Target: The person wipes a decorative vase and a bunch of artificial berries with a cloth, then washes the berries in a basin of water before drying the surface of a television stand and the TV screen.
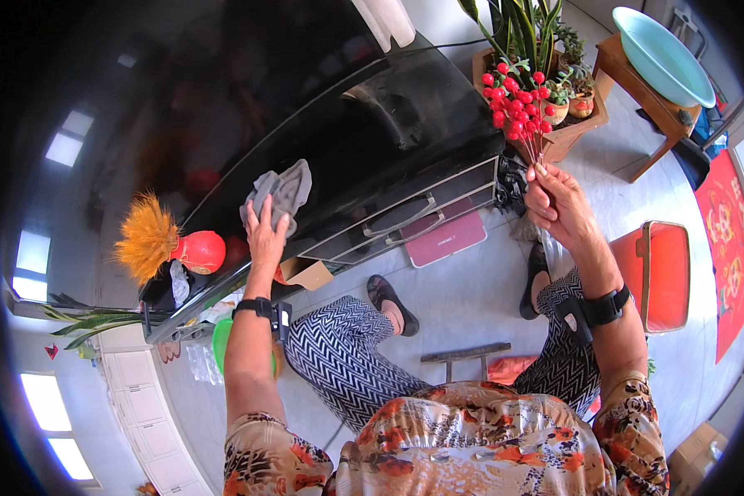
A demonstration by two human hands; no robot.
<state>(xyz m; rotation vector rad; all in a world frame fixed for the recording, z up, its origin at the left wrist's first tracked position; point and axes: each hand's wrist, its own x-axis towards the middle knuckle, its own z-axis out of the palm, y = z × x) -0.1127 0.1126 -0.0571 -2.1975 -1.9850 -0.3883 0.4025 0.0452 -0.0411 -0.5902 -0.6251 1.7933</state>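
Observation:
My left hand (265, 239) lies on a crumpled grey cloth (285, 191) on top of the glossy black cabinet (347, 142). Its fingers are spread over the cloth rather than closed around it. My right hand (558, 198) pinches the thin stems of a bunch of artificial red berries (518, 108), held up past the cabinet's right end, in front of the potted plants. On the cabinet, left of my left hand, a red vase (201, 251) lies on its side with dried orange grass plumes (147, 239) in it.
A wooden planter (564, 136) with potted plants stands beyond the cabinet's right end. A light blue basin (663, 59) rests on a wooden stool (632, 93). A red bin (666, 279) stands on the floor at right. Below the cabinet drawers (409, 217) is a pink scale-like board (446, 240).

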